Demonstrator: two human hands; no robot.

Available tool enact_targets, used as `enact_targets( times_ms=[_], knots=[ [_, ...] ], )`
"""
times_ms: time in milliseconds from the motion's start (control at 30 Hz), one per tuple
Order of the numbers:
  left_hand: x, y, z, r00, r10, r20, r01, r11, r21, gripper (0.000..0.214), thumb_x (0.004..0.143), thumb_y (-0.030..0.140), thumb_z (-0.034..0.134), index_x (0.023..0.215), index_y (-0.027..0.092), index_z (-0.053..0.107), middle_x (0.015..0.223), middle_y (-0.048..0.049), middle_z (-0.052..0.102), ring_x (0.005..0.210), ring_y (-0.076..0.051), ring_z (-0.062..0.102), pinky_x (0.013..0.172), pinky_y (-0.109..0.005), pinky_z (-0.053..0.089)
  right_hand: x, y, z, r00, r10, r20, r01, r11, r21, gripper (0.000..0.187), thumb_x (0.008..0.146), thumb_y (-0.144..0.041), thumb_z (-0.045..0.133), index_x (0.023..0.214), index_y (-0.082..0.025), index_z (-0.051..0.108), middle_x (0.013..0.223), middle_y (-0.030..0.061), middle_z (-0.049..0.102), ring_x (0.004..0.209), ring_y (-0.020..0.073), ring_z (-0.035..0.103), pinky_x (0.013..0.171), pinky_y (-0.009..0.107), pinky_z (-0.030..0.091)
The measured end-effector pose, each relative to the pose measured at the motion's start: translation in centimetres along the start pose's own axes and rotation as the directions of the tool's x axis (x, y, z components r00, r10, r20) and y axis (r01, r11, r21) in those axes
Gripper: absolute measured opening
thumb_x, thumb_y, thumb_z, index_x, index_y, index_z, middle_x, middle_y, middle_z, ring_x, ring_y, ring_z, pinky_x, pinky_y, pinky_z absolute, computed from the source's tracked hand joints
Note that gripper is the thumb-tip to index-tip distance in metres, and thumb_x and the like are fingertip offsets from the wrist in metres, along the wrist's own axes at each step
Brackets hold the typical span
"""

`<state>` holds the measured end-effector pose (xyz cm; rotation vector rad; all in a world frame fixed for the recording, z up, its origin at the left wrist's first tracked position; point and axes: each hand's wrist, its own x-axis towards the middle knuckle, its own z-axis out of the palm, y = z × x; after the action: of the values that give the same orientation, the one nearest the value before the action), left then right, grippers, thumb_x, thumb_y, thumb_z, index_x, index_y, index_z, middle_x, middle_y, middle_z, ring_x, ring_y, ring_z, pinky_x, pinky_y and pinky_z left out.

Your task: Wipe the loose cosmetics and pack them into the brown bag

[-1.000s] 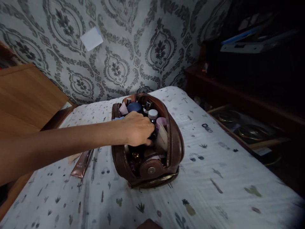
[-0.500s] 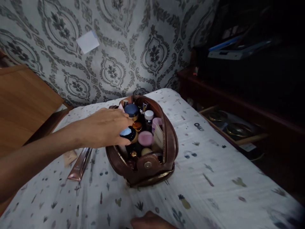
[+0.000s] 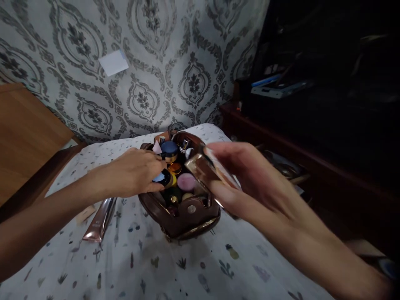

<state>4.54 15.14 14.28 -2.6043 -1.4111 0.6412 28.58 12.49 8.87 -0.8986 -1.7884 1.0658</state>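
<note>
An unzipped brown leather cosmetics bag (image 3: 187,216) stands on the patterned white cloth, packed with several jars and bottles. My left hand (image 3: 140,173) reaches in from the left, thumb and fingers closed around a black-lidded jar (image 3: 161,177) inside it. My right hand (image 3: 250,179) is over the bag's right side, gripping a flat, shiny bronze-coloured case (image 3: 200,168) together with something pale; motion blur hides their exact kind. Between the hands show a blue-lidded jar (image 3: 169,149), a round pink item (image 3: 186,182) and an amber glass item (image 3: 174,168).
Left of the bag lie a rose-gold tube (image 3: 99,223) and a small beige packet (image 3: 86,214). A wooden panel (image 3: 28,137) stands at far left. On the right is dark red furniture (image 3: 231,118) beside an open drawer. Patterned wallpaper (image 3: 143,100) rises behind.
My right hand has come up from the bottom edge to the bag's right side, carrying the bronze case. My left hand stays at the jar. The view has shifted slightly.
</note>
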Motion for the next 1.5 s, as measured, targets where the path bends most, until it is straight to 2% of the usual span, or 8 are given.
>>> enact_targets(
  times_ms=[67, 167, 467, 733, 867, 1033, 1267, 1500],
  knots=[
    [-0.2, 0.2, -0.3, 0.998, -0.024, 0.053, 0.021, 0.998, 0.057, 0.027, 0.091, 0.045, 0.059, 0.098, 0.02, 0.065, 0.102, -0.0096, 0.072, 0.097, -0.029, 0.066, 0.075, -0.036, 0.046, 2.1, -0.5, 1.3, 0.994, -0.104, -0.033, 0.091, 0.955, -0.281, 0.043, 0.089, -0.044, 0.059, 0.127, -0.027, 0.05, 0.119, 0.0078, 0.063, 0.106, 0.0281, 0.062, 0.088, 0.043, 0.055],
    [-0.4, 0.6, -0.8, 0.994, -0.027, 0.102, 0.015, 0.993, 0.114, 0.026, 0.093, 0.043, 0.056, 0.097, 0.019, 0.065, 0.103, -0.009, 0.072, 0.1, -0.028, 0.066, 0.078, -0.036, 0.046, 4.0, 0.3, 2.5, 0.968, -0.241, 0.075, 0.239, 0.78, -0.579, 0.047, 0.084, -0.033, 0.064, 0.127, -0.019, 0.051, 0.118, 0.0116, 0.061, 0.109, 0.0306, 0.056, 0.092, 0.047, 0.048],
    [-0.1, 0.4, -1.6, 0.989, 0.028, 0.144, -0.042, 0.995, 0.096, 0.019, 0.086, 0.034, 0.064, 0.094, 0.016, 0.066, 0.094, -0.0083, 0.073, 0.091, -0.028, 0.068, 0.068, -0.035, 0.043, 5.6, 0.1, 3.9, 0.929, -0.145, 0.341, 0.371, 0.352, -0.859, 0.032, 0.084, -0.027, 0.066, 0.112, -0.014, 0.058, 0.114, 0.0161, 0.059, 0.107, 0.0328, 0.051, 0.09, 0.044, 0.043],
    [-0.6, 0.0, -2.0, 0.99, 0.053, 0.131, -0.063, 0.995, 0.073, 0.01, 0.085, 0.024, 0.06, 0.086, 0.015, 0.065, 0.09, -0.0076, 0.073, 0.083, -0.023, 0.066, 0.061, -0.032, 0.038, 7.2, 0.5, 5.1, 0.858, 0.044, 0.512, 0.448, 0.422, -0.788, 0.036, 0.081, -0.024, 0.071, 0.112, -0.013, 0.055, 0.113, 0.0137, 0.062, 0.106, 0.0292, 0.057, 0.092, 0.04, 0.044],
    [-0.4, -0.1, -2.1, 0.985, 0.043, 0.167, -0.054, 0.997, 0.059, 0.015, 0.085, 0.029, 0.061, 0.08, 0.016, 0.065, 0.082, -0.0066, 0.072, 0.074, -0.022, 0.065, 0.057, -0.031, 0.036, 7.5, 0.8, 6.5, 0.863, 0.086, 0.499, 0.405, 0.473, -0.782, 0.039, 0.086, -0.027, 0.067, 0.118, -0.011, 0.052, 0.116, 0.0152, 0.062, 0.107, 0.028, 0.058, 0.089, 0.038, 0.046],
    [-0.6, -0.4, -1.7, 0.99, 0.035, 0.135, -0.043, 0.998, 0.052, 0.015, 0.085, 0.03, 0.06, 0.087, 0.016, 0.065, 0.09, -0.0084, 0.072, 0.08, -0.023, 0.067, 0.061, -0.032, 0.039, 8.0, 1.1, 7.8, 0.88, 0.13, 0.458, 0.382, 0.379, -0.843, 0.036, 0.086, -0.017, 0.064, 0.119, -0.006, 0.055, 0.123, 0.0187, 0.06, 0.117, 0.0318, 0.054, 0.098, 0.042, 0.043],
    [-0.8, -0.9, -1.2, 0.992, 0.01, 0.123, -0.014, 1.0, 0.028, 0.017, 0.085, 0.034, 0.059, 0.09, 0.018, 0.065, 0.092, -0.0081, 0.072, 0.087, -0.025, 0.067, 0.064, -0.031, 0.044, 8.5, 0.5, 6.6, 0.855, 0.175, 0.489, 0.389, 0.409, -0.826, 0.051, 0.078, -0.027, 0.078, 0.123, -0.009, 0.06, 0.121, 0.0185, 0.061, 0.115, 0.0334, 0.057, 0.095, 0.042, 0.046],
    [-1.2, -0.9, -1.0, 0.995, -0.007, 0.097, 0.004, 1.0, 0.026, 0.017, 0.086, 0.034, 0.058, 0.091, 0.019, 0.063, 0.094, -0.0082, 0.071, 0.091, -0.027, 0.067, 0.068, -0.033, 0.045, 8.1, 2.3, 7.1, 0.889, 0.148, 0.434, 0.319, 0.481, -0.817, 0.048, 0.084, -0.03, 0.07, 0.127, -0.01, 0.058, 0.115, 0.0161, 0.065, 0.106, 0.0303, 0.062, 0.083, 0.035, 0.05]
  ],
)
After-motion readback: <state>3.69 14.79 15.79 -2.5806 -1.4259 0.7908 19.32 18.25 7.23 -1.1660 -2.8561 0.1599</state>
